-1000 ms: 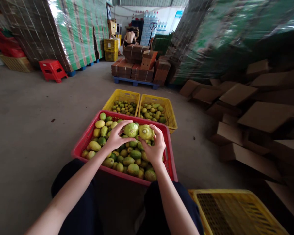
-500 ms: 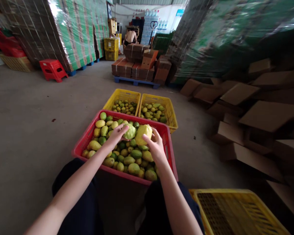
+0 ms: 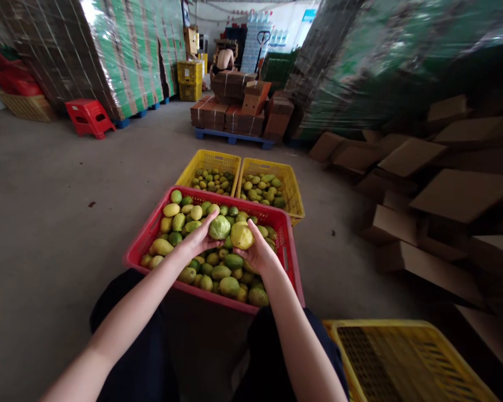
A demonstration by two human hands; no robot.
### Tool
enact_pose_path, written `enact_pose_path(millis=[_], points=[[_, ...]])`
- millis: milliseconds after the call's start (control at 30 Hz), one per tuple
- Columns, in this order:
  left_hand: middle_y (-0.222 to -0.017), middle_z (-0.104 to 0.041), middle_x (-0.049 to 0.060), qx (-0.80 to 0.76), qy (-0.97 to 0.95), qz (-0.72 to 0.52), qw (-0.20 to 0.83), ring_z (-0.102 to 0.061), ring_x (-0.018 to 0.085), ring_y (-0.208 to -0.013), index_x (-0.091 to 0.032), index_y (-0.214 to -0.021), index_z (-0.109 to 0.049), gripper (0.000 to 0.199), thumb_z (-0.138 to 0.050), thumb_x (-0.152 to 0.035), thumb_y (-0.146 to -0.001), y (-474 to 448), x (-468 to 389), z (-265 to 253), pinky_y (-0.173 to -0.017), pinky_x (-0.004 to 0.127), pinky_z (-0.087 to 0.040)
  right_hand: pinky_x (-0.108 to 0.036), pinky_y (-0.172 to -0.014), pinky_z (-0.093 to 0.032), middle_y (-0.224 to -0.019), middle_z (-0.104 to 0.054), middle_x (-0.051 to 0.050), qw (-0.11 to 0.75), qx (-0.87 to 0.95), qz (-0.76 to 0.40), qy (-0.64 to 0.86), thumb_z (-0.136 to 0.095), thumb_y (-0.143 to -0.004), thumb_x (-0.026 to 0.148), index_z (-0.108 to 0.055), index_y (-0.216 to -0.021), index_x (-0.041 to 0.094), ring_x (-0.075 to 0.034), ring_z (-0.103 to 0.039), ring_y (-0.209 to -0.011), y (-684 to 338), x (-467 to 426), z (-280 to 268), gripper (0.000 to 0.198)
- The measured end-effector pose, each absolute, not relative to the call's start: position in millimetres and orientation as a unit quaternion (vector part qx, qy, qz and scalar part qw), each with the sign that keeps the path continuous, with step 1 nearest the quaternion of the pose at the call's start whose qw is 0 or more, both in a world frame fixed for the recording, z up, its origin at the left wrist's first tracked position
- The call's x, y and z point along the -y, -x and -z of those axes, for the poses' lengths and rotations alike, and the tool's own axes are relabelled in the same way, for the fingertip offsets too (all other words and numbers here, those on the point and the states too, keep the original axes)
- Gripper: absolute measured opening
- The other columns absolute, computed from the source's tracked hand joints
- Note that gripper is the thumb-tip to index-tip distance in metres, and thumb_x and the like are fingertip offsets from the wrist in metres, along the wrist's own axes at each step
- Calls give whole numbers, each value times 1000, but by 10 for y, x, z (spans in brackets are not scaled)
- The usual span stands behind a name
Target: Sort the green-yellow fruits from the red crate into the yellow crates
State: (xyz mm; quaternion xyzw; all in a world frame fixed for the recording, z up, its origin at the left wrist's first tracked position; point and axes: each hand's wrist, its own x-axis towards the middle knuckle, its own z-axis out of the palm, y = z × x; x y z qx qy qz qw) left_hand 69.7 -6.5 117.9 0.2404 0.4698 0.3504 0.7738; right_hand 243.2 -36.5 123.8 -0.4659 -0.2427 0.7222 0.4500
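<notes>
A green, bumpy lemon (image 3: 219,228) rests in my left hand (image 3: 201,237), thumb over its upper side and fingers beneath. My right hand (image 3: 257,249) grips a yellow lemon (image 3: 241,235) from the right. The two fruits are side by side, close together, above the red crate (image 3: 293,262). Under them the crate is full of green and yellow lemons (image 3: 221,272) of several sizes. My forearms cross over the crate's near rim, between my knees, and hide some of the fruit.
Two yellow crates (image 3: 300,209) with more lemons stand just beyond. Another yellow crate (image 3: 385,322) is at my lower right. Cardboard boxes (image 3: 436,273) lie heaped on the right. Farther off are a red stool (image 3: 90,117), a blue pallet (image 3: 232,138) of flattened cartons and a seated person (image 3: 225,59).
The yellow lemon has been turned in my right hand, so it looks rounder and its end faces me. My right hand has shifted slightly left and lower; my left hand still holds the green lemon.
</notes>
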Motion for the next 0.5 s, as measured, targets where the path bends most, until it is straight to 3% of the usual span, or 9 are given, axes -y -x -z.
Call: enact_pose_path(millis=[133,367,500], points=[[-75,-71,7,-458,-220,-369,778,-63,15,-60,-12,-91,-73,48,-60,-57,-85,-712,91,-1222,-52,21,-50,-27,-56,-61,-80,-76,-6,461,225,-738,439,-63,-85,50,-67,-90,17,-17,-71,-63,-2432,352,-1213,33],[-94,-73,8,-310,-164,-508,787,-69,15,-84,-12,-96,-67,18,-56,-26,-93,-678,80,-1337,-75,23,-57,-28,-67,-60,-83,-75,0,581,210,-706,346,-73,-75,27,-66,-86,21,-17,-71,-75,-2423,375,-1264,14],[-91,-72,7,-312,-129,-529,779,-70,16,-85,-15,-93,-65,23,-44,-22,-98,-680,78,-1347,-76,27,-58,-29,-70,-60,-86,-74,2,612,187,-689,339,-70,-78,23,-66,-91,24,-16,-70,-76,-2388,355,-1244,14]])
